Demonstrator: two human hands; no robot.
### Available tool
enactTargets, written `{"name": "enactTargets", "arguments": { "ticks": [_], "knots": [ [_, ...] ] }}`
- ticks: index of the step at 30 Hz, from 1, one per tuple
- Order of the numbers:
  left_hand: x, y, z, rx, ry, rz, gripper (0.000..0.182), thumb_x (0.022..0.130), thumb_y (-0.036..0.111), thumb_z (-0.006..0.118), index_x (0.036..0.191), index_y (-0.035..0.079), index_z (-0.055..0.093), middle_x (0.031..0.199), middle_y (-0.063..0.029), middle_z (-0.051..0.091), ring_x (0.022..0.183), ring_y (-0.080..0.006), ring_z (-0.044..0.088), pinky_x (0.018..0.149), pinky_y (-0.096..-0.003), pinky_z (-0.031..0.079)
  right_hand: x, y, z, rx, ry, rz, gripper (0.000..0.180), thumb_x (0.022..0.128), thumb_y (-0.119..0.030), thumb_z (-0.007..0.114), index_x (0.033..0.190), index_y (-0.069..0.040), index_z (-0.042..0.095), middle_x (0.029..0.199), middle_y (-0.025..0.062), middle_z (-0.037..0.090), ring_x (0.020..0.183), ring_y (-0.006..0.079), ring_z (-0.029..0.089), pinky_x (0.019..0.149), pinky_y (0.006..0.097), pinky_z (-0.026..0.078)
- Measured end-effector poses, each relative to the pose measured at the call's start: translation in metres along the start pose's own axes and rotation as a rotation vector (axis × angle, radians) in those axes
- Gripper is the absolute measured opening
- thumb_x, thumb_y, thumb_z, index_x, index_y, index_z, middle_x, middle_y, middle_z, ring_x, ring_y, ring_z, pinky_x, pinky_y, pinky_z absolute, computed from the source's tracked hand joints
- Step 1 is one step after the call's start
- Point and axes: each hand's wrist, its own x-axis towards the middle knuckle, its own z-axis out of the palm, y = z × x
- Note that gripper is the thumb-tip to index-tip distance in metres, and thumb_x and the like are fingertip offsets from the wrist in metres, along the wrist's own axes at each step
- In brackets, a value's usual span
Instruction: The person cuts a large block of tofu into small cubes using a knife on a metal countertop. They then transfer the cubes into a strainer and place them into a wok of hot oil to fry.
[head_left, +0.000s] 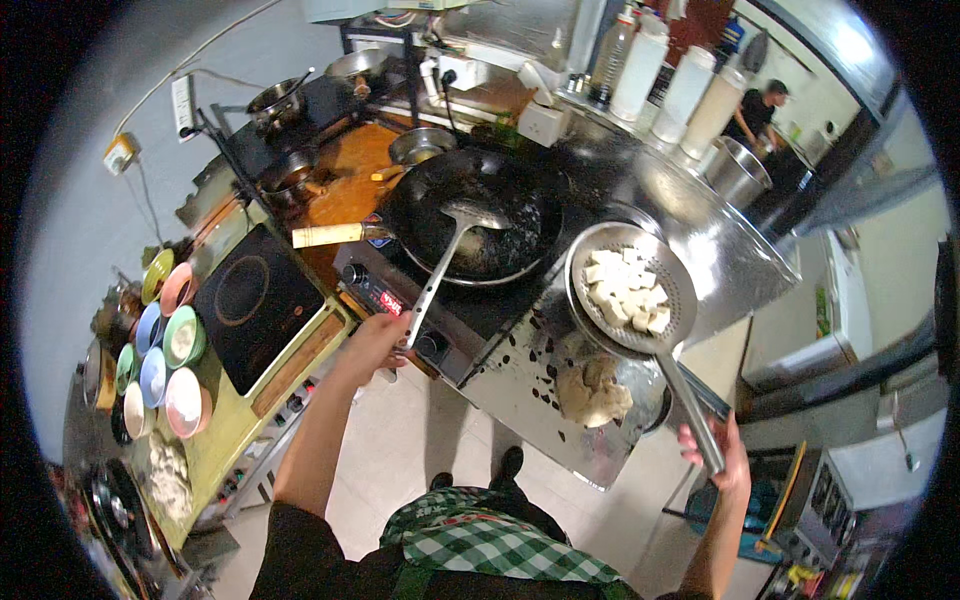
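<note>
A perforated metal strainer ladle (679, 300) full of white cubes, which look like tofu (624, 289), is held by its long handle in my right hand (720, 450). It is over a metal bowl or pot whose rim shows at its left edge. My left hand (382, 341) grips the handle end of a metal wok spatula (446, 274). The spatula's blade lies inside a black wok (517, 187) on an induction cooker (394, 304) with a lit red display. The wok's wooden handle (330, 235) points left. A crumpled beige cloth (592, 394) lies below the strainer.
Several colored bowls (182, 337) and a flat black cooktop (247, 292) stand on the left counter. Small pots (276, 105) are behind. Tall white bottles (639, 67) and a steel pot (736, 172) line the back right. A person (757, 116) works beyond the opening.
</note>
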Motion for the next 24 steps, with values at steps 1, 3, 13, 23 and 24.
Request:
{"name": "enactTargets", "arguments": {
  "ticks": [1,3,13,23,24],
  "knots": [
    [0.014,0.002,-0.006,-0.266,-0.154,-0.152,0.041,0.094,0.037,0.059,0.114,0.001,0.055,0.094,-0.0150,0.067,0.084,-0.0253,0.067,0.076,-0.0382,0.057,0.004,-0.002,0.004,0.020,-0.147,0.022,0.071,0.093,-0.061,0.042,0.123,0.004,0.051,0.097,0.0177,0.067,0.081,0.0251,0.068,0.062,0.0376,0.060],
    [0.033,0.003,-0.011,-0.332,-0.266,-0.162,0.035,0.094,0.037,0.058,0.108,0.005,0.059,0.095,-0.0152,0.068,0.081,-0.0246,0.068,0.068,-0.0383,0.059,0.020,-0.007,0.010,-0.057,-0.158,0.122,0.074,0.091,-0.064,0.042,0.122,0.003,0.052,0.093,0.0178,0.067,0.077,0.0252,0.069,0.055,0.0379,0.060],
    [0.061,0.023,0.033,1.026,0.366,0.277,0.052,0.087,0.038,0.065,0.103,-0.011,0.056,0.089,-0.0248,0.067,0.078,-0.0335,0.069,0.064,-0.0429,0.056,0.063,0.014,0.082,0.540,-0.463,0.465,0.028,0.087,-0.016,0.055,0.108,0.002,0.049,0.075,-0.0002,0.047,0.053,0.0060,0.045,0.045,0.0194,0.042],
    [0.030,0.049,-0.006,0.854,0.335,0.188,0.047,0.097,0.031,0.047,0.097,-0.014,0.061,0.098,-0.0347,0.061,0.093,-0.0451,0.063,0.083,-0.0477,0.050,0.039,-0.002,0.097,0.521,-0.487,0.367,0.011,0.086,-0.008,0.053,0.093,-0.005,0.046,0.070,-0.0025,0.044,0.048,0.0031,0.039,0.041,0.0209,0.037],
    [0.032,0.050,-0.010,0.744,0.286,0.167,0.045,0.097,0.028,0.045,0.086,-0.013,0.060,0.080,-0.0301,0.064,0.074,-0.0429,0.066,0.063,-0.0496,0.052,0.035,-0.008,0.102,0.557,-0.621,0.377,0.012,0.085,-0.009,0.055,0.092,-0.006,0.045,0.069,-0.0027,0.044,0.048,0.0039,0.040,0.041,0.0212,0.037]
  ]
}}
